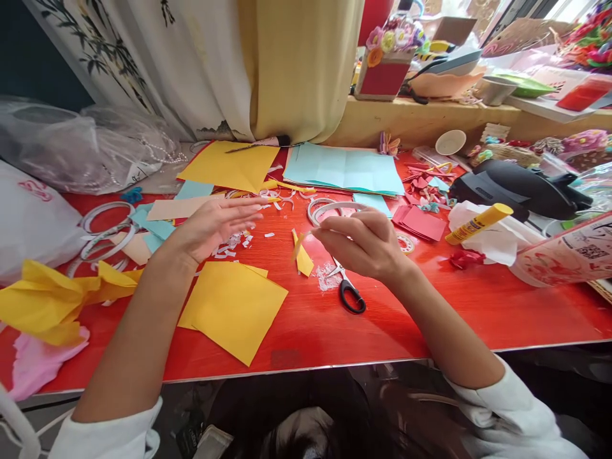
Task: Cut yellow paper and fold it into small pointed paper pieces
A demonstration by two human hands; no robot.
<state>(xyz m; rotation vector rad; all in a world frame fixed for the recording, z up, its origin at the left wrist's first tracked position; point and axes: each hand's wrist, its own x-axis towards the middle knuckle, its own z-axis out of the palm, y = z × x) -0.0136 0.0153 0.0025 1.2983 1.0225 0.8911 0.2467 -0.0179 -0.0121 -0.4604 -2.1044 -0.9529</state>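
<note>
My left hand (217, 226) is held above the table with its fingers stretched out and nothing in them. Below it lie square sheets of yellow paper (239, 306). My right hand (358, 242) is closed around a thin roll of white tape (347, 206), whose rim shows above the fingers. A blurred, narrow yellowish strip (298, 246) hangs near its fingertips; whether they pinch it I cannot tell. Under this hand lie black-handled scissors (351, 296), partly covered by the hand. A small folded yellow paper piece (303, 260) rests on the table to their left.
Light blue paper sheets (342, 169) lie at the back beside a larger yellow sheet (229, 166). Rolls of tape (90, 220) sit at the left. Red paper squares (419, 222), a glue stick (480, 223) and a black glue gun (519, 191) are at the right, among paper scraps.
</note>
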